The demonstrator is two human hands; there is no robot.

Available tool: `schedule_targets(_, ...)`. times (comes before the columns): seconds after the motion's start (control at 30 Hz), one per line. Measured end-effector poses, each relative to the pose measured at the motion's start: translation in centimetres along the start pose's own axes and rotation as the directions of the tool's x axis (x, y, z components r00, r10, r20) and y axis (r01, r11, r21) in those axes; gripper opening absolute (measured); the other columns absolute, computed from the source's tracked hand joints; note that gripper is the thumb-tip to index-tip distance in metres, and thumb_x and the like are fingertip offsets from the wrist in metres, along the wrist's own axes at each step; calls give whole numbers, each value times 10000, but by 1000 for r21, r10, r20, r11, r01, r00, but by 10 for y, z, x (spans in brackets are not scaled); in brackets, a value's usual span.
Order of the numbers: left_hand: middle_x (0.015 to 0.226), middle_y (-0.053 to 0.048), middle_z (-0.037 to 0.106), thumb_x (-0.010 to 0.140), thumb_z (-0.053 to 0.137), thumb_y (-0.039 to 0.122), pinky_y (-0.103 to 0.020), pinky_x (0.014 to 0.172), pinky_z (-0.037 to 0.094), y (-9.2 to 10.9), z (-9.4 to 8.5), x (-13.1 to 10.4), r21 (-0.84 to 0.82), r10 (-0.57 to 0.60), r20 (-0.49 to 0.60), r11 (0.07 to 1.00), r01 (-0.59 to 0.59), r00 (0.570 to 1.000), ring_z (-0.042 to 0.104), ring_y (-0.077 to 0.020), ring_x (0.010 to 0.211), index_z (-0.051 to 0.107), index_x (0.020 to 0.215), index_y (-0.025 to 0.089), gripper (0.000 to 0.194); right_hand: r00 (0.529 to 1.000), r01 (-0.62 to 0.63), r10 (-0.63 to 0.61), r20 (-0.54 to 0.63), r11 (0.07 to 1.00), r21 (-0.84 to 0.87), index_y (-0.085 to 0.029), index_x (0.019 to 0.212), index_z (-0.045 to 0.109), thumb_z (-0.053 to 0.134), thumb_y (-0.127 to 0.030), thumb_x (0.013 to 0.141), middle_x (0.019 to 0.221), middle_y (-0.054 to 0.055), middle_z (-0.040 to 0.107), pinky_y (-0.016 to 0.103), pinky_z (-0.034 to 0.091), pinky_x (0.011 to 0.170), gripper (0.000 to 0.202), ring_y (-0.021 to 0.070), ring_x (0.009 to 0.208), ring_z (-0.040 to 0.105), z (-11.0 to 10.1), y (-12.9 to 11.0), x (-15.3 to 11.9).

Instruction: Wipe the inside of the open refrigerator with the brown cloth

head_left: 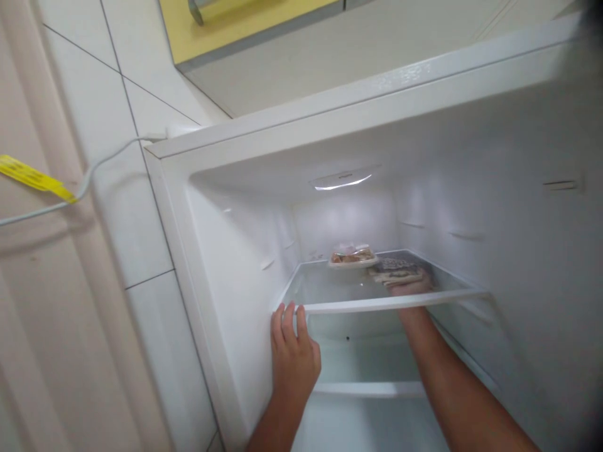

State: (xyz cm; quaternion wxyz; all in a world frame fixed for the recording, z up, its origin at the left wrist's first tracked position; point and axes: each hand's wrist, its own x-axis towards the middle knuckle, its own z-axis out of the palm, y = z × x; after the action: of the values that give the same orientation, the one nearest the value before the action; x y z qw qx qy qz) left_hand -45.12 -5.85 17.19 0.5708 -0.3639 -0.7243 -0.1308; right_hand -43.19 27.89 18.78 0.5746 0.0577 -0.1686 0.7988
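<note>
Inside an open white fridge, my left hand (294, 351) rests its fingertips on the front left edge of the upper glass shelf (358, 306). My right hand (412, 289) reaches in at the right side, its fingers round a folded patterned cloth (398, 270) seen at the level of that shelf. The cloth hides most of the fingers. Left of the cloth, towards the back, a white tray of wrapped food (352, 256) sits on the shelf.
A lower shelf (367, 390) crosses the fridge below. Under the fridge ceiling is a lamp (343, 181). A cable with a yellow tag (35, 177) runs along the left, near tiled wall. Above the fridge hangs a yellow cabinet (254, 25).
</note>
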Motion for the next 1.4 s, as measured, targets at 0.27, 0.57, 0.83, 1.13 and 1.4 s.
schedule_targets(0.27, 1420, -235, 436, 790, 547, 77, -644, 1122, 411, 0, 2, -3, -42, -14, -5, 999, 14, 1000, 307, -422, 1439, 387, 1437, 59, 667, 931, -356, 216, 295, 352, 866, -230, 985, 673, 463, -333, 857, 826, 6, 734, 438, 615, 733, 267, 183, 822, 729, 26, 16, -3)
schedule_targets(0.57, 1403, -223, 446, 789, 536, 60, -638, 1107, 431, -3, -2, -1, -60, -12, 11, 998, 13, 1000, 329, -410, 1426, 394, 1424, 68, 651, 993, -98, 107, -56, 984, 146, -285, 1137, 718, 430, -341, 870, 1112, 68, 757, 653, 469, 989, 396, 324, 1148, 656, -12, -67, -120)
schedule_targets(0.83, 1397, -222, 441, 778, 528, 42, -628, 1133, 404, -1, -1, -2, -66, -37, 4, 997, 37, 999, 307, -398, 1436, 419, 1400, 52, 632, 993, 51, 32, 115, 757, -652, -248, 1335, 628, 260, -523, 903, 1168, 146, 730, 658, 409, 1030, 630, 366, 1149, 649, -46, -118, -155)
schedule_targets(1.13, 1418, -218, 415, 757, 478, -9, -656, 1141, 394, 2, 0, -3, -89, -47, 22, 995, 49, 999, 291, -406, 1437, 380, 1423, 63, 677, 976, -56, 37, -215, 995, -81, -240, 892, 663, 293, -319, 806, 947, 45, 740, 456, 479, 988, 388, 223, 1049, 673, 24, -39, -56)
schedule_targets(1.4, 1405, -223, 433, 759, 480, -2, -660, 1134, 394, 4, 1, -2, -121, -57, 10, 991, 58, 998, 291, -402, 1443, 393, 1409, 51, 658, 972, -235, 235, 0, 971, -47, -233, 994, 666, 372, -505, 703, 1002, 75, 751, 537, 469, 975, 495, 263, 992, 666, 76, 74, -76)
